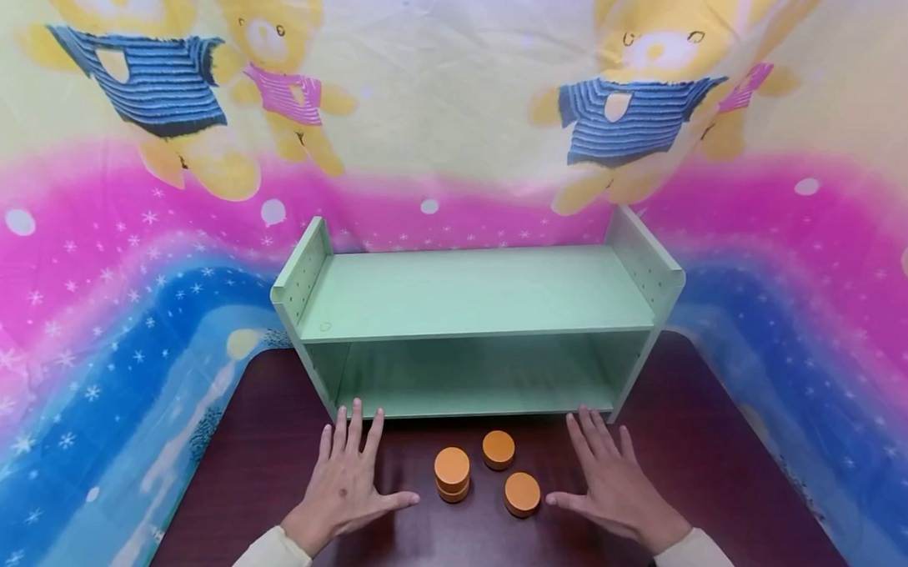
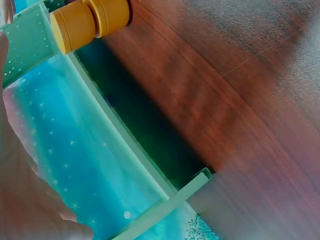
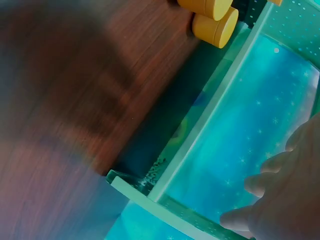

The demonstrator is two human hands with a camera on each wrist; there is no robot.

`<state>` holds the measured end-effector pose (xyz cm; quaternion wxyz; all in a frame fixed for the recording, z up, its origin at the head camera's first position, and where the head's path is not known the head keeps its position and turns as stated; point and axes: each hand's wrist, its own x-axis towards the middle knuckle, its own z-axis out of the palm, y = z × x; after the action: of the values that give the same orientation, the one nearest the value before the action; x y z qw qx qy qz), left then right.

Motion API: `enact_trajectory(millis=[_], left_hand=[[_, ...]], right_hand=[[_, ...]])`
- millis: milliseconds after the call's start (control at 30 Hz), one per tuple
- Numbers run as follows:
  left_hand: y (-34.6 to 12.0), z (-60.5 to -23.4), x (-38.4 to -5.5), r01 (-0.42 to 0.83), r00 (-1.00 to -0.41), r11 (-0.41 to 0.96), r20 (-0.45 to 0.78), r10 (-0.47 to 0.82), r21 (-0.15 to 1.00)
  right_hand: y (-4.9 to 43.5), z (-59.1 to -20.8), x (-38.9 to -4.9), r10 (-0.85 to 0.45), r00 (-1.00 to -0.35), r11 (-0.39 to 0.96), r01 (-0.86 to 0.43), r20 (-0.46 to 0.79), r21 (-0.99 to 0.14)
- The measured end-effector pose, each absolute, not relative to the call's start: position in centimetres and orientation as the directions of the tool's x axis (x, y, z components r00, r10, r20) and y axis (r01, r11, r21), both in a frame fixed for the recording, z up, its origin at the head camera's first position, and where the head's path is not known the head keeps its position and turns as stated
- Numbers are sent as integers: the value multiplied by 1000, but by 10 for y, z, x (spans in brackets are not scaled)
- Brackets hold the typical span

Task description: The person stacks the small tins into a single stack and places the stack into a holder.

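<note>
My left hand [image 1: 348, 478] is palm down with fingers spread, left of several round orange lidded jars. Two of these form a stack [image 1: 452, 469], its near side facing my left thumb. A single orange jar [image 1: 498, 449] sits behind, close to the shelf, and another orange jar [image 1: 523, 493] is nearer me. My right hand [image 1: 623, 488] is also spread, its thumb tip just right of that nearer jar. Neither hand holds anything. The fingertips of both point toward the front edge of a pale green two-level shelf [image 1: 469, 292]. Orange jars [image 2: 75, 27] also show in the left wrist view.
The shelf stands at the back of a dark reddish-brown table [image 1: 230, 467], with raised, perforated side panels. Behind it and along both sides hangs a colourful cloth [image 1: 445, 108] printed with teddy bears.
</note>
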<state>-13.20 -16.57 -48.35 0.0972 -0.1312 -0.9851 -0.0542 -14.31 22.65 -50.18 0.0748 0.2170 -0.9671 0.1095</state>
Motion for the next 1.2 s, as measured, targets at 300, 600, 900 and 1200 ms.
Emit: enact_trajectory(millis=[300, 600, 900, 1200], left_hand=[[-164, -493, -133, 281, -945, 952, 206, 252, 123], [-159, -503, -132, 307, -938, 937, 218, 269, 165], [-154, -512, -134, 352, -918, 915, 263, 296, 199], [-149, -522, -133, 403, -897, 881, 300, 325, 249]], right_hand=[[223, -510, -143, -425, -878, 867, -465, 220, -180], [219, -520, -144, -425, -875, 852, -473, 232, -225], [218, -528, -143, -428, -871, 826, -485, 240, -287], [214, -531, -142, -432, -879, 804, -476, 201, -355]])
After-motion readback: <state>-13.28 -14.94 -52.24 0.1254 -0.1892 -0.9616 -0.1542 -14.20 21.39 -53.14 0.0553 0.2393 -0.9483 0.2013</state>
